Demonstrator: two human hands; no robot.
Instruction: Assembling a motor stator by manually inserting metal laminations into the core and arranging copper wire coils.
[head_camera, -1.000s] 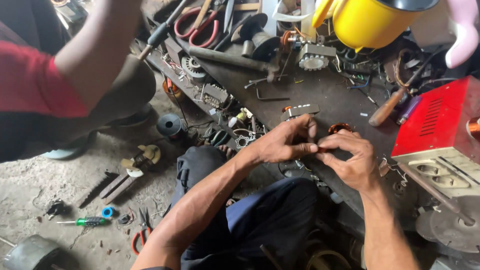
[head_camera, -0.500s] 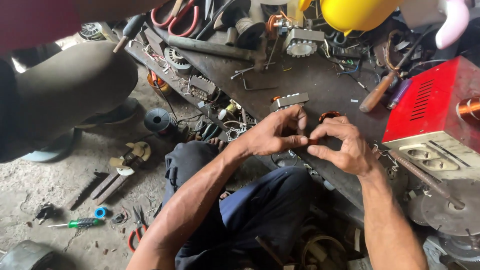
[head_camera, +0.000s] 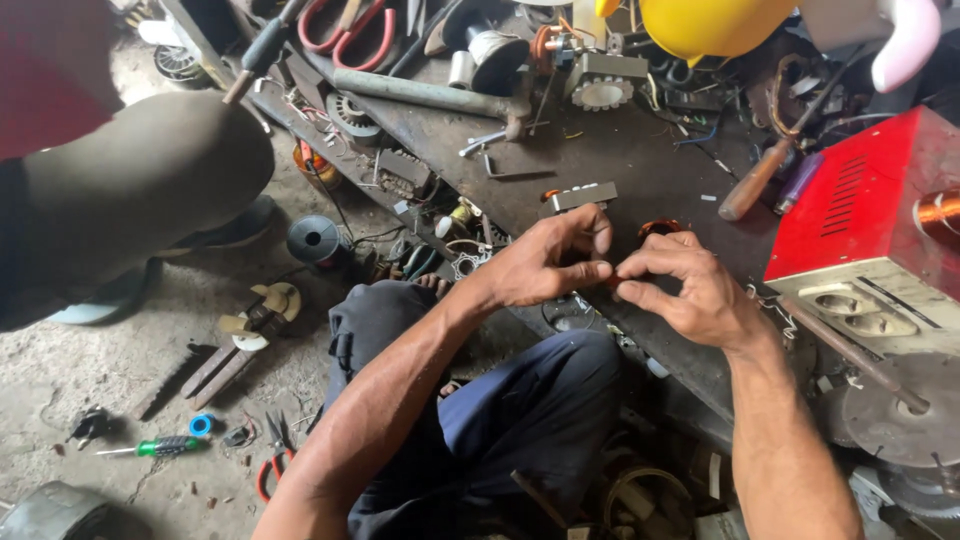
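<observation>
Hands meet at frame centre over the dark counter (head_camera: 640, 170): left hand (head_camera: 545, 265) and right hand (head_camera: 690, 285) both pinch one small copper-wound coil (head_camera: 660, 229), fingertips nearly touching. Two forearms rise from the lower edge. One red box (head_camera: 860, 205) stands right; another person's knee (head_camera: 150, 170) fills the upper left.

I count my two hands, left (head_camera: 540, 265) and right (head_camera: 690, 290), one red metal box (head_camera: 860, 215), one yellow tub (head_camera: 715, 25), one green-handled screwdriver (head_camera: 150, 447), one black tape roll (head_camera: 313, 240), one wooden-handled tool (head_camera: 755, 185) and one long grey bar (head_camera: 425, 93).
</observation>
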